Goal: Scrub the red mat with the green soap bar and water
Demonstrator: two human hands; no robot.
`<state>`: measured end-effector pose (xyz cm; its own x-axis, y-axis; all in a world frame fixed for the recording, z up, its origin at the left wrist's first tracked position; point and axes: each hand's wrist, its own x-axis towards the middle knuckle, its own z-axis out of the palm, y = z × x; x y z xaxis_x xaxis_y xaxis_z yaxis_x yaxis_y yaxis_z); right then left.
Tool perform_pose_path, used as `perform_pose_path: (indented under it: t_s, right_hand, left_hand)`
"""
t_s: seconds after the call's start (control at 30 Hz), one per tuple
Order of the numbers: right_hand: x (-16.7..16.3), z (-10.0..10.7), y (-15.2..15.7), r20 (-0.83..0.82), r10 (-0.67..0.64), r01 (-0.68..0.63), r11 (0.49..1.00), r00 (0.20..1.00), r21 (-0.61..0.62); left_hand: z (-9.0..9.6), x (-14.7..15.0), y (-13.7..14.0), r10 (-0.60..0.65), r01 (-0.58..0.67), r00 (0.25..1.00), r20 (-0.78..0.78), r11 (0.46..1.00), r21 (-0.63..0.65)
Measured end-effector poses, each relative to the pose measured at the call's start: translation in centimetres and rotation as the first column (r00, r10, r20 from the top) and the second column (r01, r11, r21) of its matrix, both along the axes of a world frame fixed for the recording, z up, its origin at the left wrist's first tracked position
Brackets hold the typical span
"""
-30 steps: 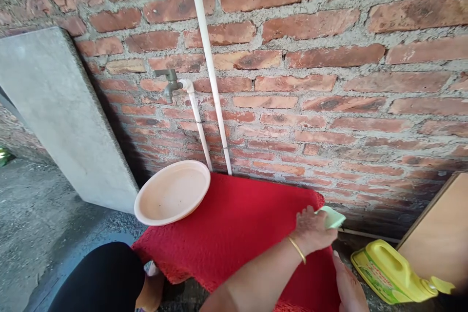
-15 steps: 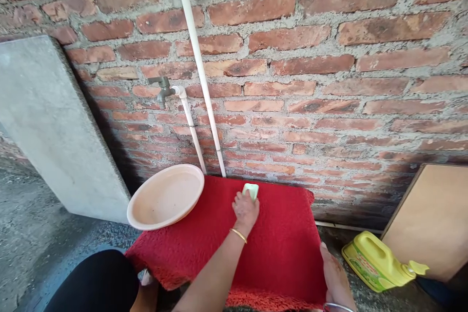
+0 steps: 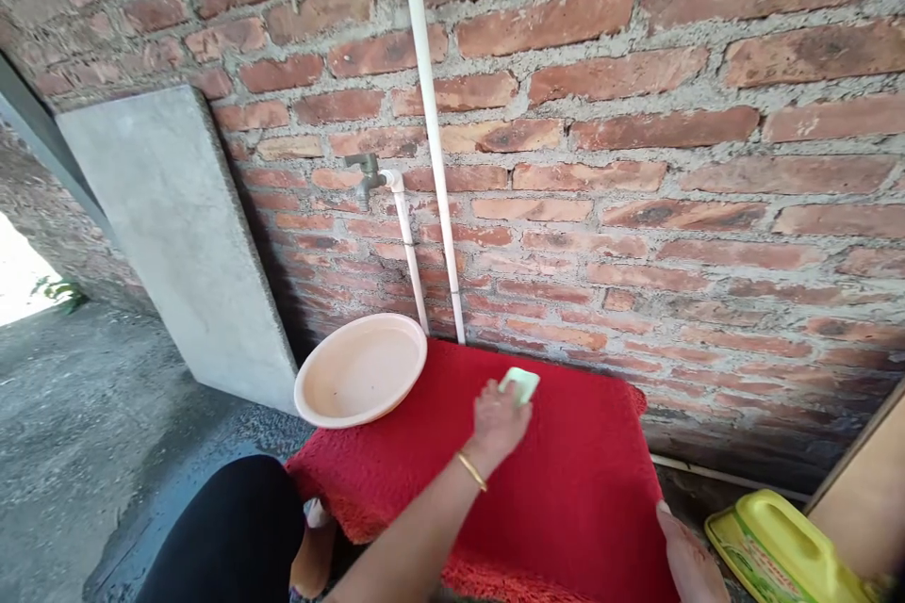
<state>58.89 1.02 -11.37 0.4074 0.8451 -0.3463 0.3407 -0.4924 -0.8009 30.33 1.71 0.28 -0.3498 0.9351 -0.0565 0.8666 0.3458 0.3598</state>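
My left hand, wearing a gold bangle, is closed on a small pale green rectangular block with rounded corners. It presses the block against a red pile cloth spread over a low raised surface. The fingers cover the near part of the block, and I cannot make out its underside. At the cloth's right edge, my right hand grips the side, with the lower fingers hidden. A pale pink basin stands on the cloth's back left corner, with some small dark specks inside.
A grey tap on a white pipe juts from the brick wall above the basin. A grey slab leans at left. A yellow jug lies on the floor at right, near a tan board. My knee is at lower left.
The view has turned left, so everything sits further right in the picture. My left hand and the pale green block have come slightly nearer on the cloth; my right hand stays at the edge.
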Motion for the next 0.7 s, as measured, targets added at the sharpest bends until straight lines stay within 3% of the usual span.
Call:
perform_pose_path:
  t_s: [0.13, 0.23, 0.3, 0.4, 0.5, 0.6, 0.7]
  right_hand:
    - [-0.8, 0.3, 0.3, 0.206, 0.167, -0.148, 0.983, 0.964, -0.106]
    - [-1.3, 0.8, 0.0, 0.333, 0.252, -0.197, 0.962, 0.908, -0.19]
    - [-1.5, 1.2, -0.2, 0.343, 0.27, -0.207, 0.956, 0.9, -0.209]
    - [-1.5, 1.3, -0.3, 0.335, 0.278, -0.218, 0.954, 0.9, -0.206]
    - [-1.3, 0.8, -0.1, 0.354, 0.256, -0.194, 0.96, 0.9, -0.201]
    - [-0.9, 0.0, 0.1, 0.374, 0.234, -0.175, 0.967, 0.897, -0.185]
    - [-1.0, -0.2, 0.2, 0.381, 0.234, -0.173, 0.967, 0.895, -0.186]
  left_hand:
    - [-1.2, -9.0, -1.1, 0.296, -0.296, 0.94, -0.167, 0.955, 0.026]
    - [-2.2, -10.9, -1.3, 0.36, -0.356, 0.909, -0.21, 0.933, 0.059]
    - [-2.7, -9.7, -0.9, 0.339, -0.335, 0.917, -0.211, 0.941, 0.052]
    - [-3.1, -4.9, 0.1, 0.221, -0.22, 0.96, -0.172, 0.975, 0.026]
    - [-3.4, 1.7, 0.4, 0.008, -0.009, 0.999, -0.051, 1.0, -0.017]
    - [-3.1, 6.8, 0.1, -0.24, 0.247, 0.955, 0.173, 0.969, -0.02]
    - [-2.2, 7.2, -0.1, -0.321, 0.328, 0.912, 0.254, 0.945, 0.016]
